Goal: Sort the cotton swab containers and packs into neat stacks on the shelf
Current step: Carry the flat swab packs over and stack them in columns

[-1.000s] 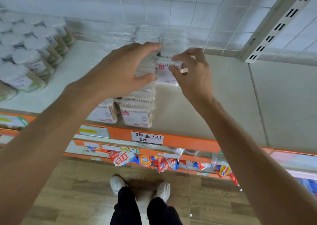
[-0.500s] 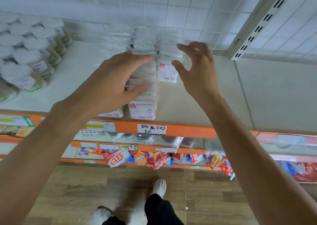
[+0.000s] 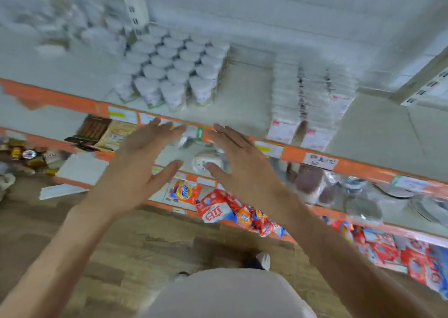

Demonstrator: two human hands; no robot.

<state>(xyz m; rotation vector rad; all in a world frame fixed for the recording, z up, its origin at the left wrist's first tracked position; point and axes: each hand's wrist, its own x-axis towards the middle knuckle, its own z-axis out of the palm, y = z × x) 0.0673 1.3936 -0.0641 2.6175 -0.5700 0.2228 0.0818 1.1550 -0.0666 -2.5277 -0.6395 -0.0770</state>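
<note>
I see the left hand [image 3: 135, 172] and right hand [image 3: 242, 169] spread flat and empty below the shelf [image 3: 242, 104] edge, round swab containers [image 3: 174, 70] beyond them, stacked packs [image 3: 308, 104] beyond-right, labels blurred past reading.

We have drawn both hands back off the packs [image 3: 312, 104]. A second ago the left hand [image 3: 138, 169] was curled over the stack and the right hand [image 3: 242, 162] pinched a pack at its far side; now both are spread flat, holding nothing, in front of the orange shelf edge [image 3: 291, 154]. The packs stand beyond and to the right of the right hand, the round containers [image 3: 174, 70] beyond the left.
</note>
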